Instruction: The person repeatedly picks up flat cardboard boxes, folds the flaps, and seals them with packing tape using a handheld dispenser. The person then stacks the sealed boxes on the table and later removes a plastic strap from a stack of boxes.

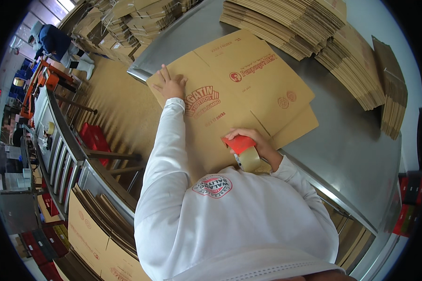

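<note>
A flattened brown cardboard box point(220, 61) with red print lies in front of me, partly on the steel table and reaching toward my body. My left hand point(172, 86) rests on its far left part, fingers spread. In my right hand point(255, 142) is a tape dispenser point(240, 144) with a red front and a roll of clear tan tape. It sits over the near part of the cardboard, close to my chest. The fingers wrap round its red part; whether the tape touches the cardboard I cannot tell.
Stacks of flattened boxes point(286, 23) stand along the far side of the steel table point(314, 150). More cardboard point(96, 234) leans at lower left beside a roller conveyor point(63, 173). A red crate point(94, 140) is on the floor. Another person point(56, 44) stands far left.
</note>
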The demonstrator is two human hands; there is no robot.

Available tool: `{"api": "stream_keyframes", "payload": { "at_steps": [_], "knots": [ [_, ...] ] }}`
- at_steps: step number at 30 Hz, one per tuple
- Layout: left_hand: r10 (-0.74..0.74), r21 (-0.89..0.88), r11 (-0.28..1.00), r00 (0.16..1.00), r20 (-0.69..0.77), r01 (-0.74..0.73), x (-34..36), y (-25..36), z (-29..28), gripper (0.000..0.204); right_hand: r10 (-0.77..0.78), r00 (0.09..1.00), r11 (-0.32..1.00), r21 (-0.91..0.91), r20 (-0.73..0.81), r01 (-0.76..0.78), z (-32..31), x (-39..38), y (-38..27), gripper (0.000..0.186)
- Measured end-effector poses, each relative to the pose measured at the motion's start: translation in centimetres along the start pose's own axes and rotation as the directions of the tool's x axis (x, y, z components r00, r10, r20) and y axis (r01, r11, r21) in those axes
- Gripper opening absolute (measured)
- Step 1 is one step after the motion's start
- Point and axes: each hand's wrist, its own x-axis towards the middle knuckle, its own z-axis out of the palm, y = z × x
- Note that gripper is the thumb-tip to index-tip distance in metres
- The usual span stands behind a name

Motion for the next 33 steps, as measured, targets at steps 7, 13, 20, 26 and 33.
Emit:
{"api": "stream_keyframes", "payload": {
  "at_steps": [7, 13, 20, 26, 33],
  "knots": [
    [0.337, -0.097, 0.930, 0.926, -0.169, -0.355, -2.9, -1.9, 3.7, 0.054, 0.316, 0.945, 0.910, 0.254, 0.086, -0.327, -0.4, 3.6, -1.0, 0.021],
    [0.709, -0.170, 0.701, 0.702, 0.062, -0.693, -13.4, 1.5, 2.3, 0.055, 0.340, 0.939, 0.925, 0.195, -0.046, -0.326, -1.6, 10.2, 7.8, 0.029],
    [0.648, -0.188, 0.757, 0.755, 0.100, -0.625, -14.0, 1.8, 1.4, 0.079, 0.513, 0.847, 0.780, 0.491, -0.143, -0.389, -4.2, 7.5, 10.0, 0.034],
    [0.430, -0.130, 0.903, 0.850, 0.303, -0.410, -18.7, 1.9, -3.1, 0.106, 0.416, 0.847, 0.852, 0.467, -0.330, -0.237, -5.7, -1.7, 3.3, 0.037],
    [-0.415, -0.402, 0.829, 0.910, 0.024, 0.389, -18.9, -11.2, -2.7, 0.099, 0.541, 0.771, 0.625, 0.774, -0.335, -0.102, -10.7, -6.9, 6.0, 0.034]
  ]
}}
